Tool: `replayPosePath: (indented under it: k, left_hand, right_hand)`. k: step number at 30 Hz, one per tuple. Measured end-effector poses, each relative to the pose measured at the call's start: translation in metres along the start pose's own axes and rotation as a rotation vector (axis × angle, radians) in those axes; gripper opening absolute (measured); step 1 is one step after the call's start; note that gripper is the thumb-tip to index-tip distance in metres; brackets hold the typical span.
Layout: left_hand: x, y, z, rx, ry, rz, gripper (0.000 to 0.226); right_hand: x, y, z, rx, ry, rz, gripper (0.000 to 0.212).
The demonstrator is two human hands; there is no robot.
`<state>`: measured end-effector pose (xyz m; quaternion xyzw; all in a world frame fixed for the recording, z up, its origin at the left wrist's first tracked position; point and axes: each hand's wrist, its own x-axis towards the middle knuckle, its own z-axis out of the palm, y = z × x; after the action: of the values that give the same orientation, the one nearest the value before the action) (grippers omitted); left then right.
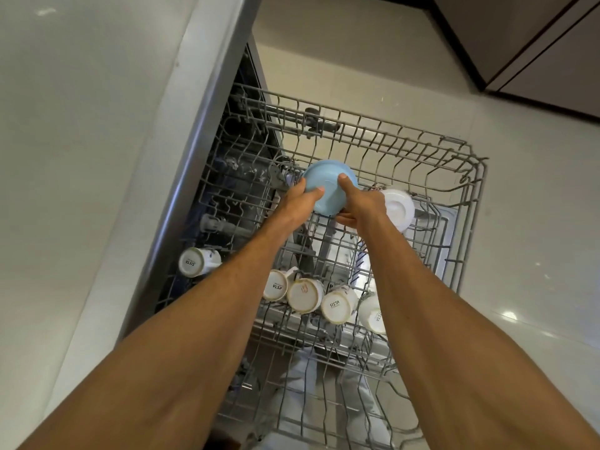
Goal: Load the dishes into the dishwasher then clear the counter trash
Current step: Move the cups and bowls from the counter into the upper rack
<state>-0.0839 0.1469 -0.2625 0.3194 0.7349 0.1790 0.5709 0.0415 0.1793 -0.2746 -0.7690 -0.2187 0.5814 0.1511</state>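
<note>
A light blue bowl is held upside down over the middle of the pulled-out grey wire dishwasher rack. My left hand grips its left side, thumb on the base. My right hand grips its right side, thumb on top and fingers curled under the rim. A white bowl lies upside down in the rack just right of the blue one. Several white cups, such as one marked SISTA, lie bottom-up in a row nearer to me, and another cup sits at the rack's left.
The pale counter with its steel edge runs along the left above the dishwasher. Glossy white floor tiles surround the rack on the right. Dark cabinet fronts stand at the top right. The far part of the rack holds nothing.
</note>
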Motion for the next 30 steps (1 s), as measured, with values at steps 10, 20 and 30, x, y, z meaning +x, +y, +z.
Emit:
replayPosePath:
  k: [10, 20, 30]
  left_hand:
    - [0.002, 0.000, 0.000, 0.007, 0.012, 0.004, 0.054]
    - [-0.033, -0.001, 0.005, -0.059, 0.105, 0.038, 0.051]
    - [-0.180, 0.033, -0.022, -0.308, 0.282, 0.113, 0.039]
  right_hand:
    - [-0.004, 0.001, -0.002, -0.017, -0.056, -0.005, 0.046]
    - [-0.038, 0.005, -0.024, -0.093, -0.161, -0.127, 0.011]
    - [-0.191, -0.014, -0.041, -0.127, -0.260, -0.468, 0.016]
